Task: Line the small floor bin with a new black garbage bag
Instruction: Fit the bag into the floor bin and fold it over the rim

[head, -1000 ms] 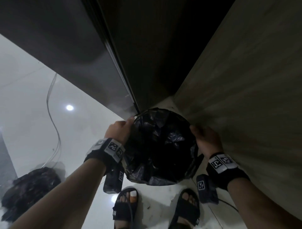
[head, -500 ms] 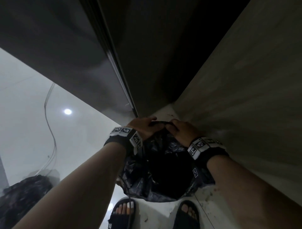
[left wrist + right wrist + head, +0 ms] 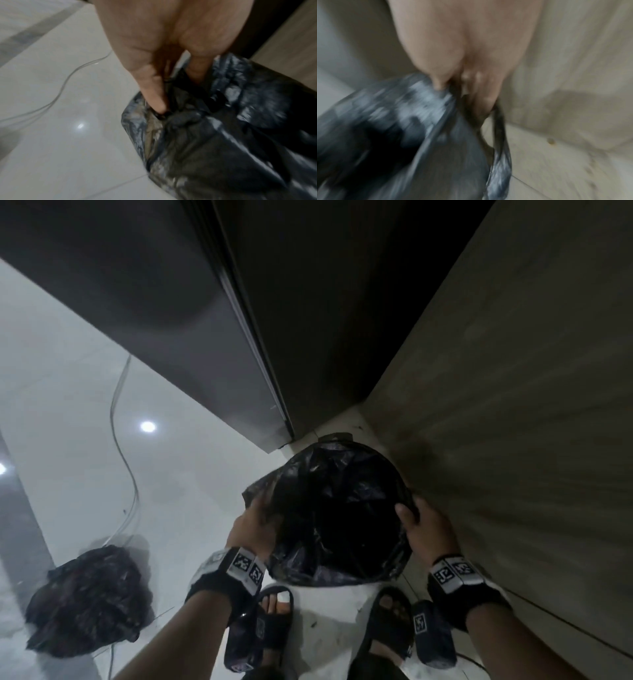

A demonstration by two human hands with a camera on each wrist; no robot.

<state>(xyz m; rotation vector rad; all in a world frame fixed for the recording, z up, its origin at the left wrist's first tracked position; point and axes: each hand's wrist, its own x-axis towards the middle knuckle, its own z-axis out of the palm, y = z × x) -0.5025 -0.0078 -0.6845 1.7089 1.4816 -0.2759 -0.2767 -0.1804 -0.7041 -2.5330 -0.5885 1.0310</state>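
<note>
A black garbage bag (image 3: 337,508) lines the small round floor bin, which stands in the corner and is almost fully hidden under the plastic. My left hand (image 3: 255,523) grips the bag's edge at the bin's left rim; the left wrist view shows its fingers (image 3: 154,97) pinching the bag (image 3: 223,135) there. My right hand (image 3: 423,525) grips the bag at the right rim, with the thumb inside the opening. In the blurred right wrist view, the right hand's fingers (image 3: 481,100) pull the bag (image 3: 402,121) down over the rim.
A dark cabinet (image 3: 171,320) rises behind the bin on the left, and a wood-grain panel (image 3: 513,405) stands close on the right. A full black bag (image 3: 89,601) lies on the white tiles (image 3: 78,422) at lower left beside a thin cable (image 3: 120,419). My sandalled feet (image 3: 274,618) are just before the bin.
Both hands have come back from the bin's far rim, where they were together, to its left and right sides, still holding the bag's edge.
</note>
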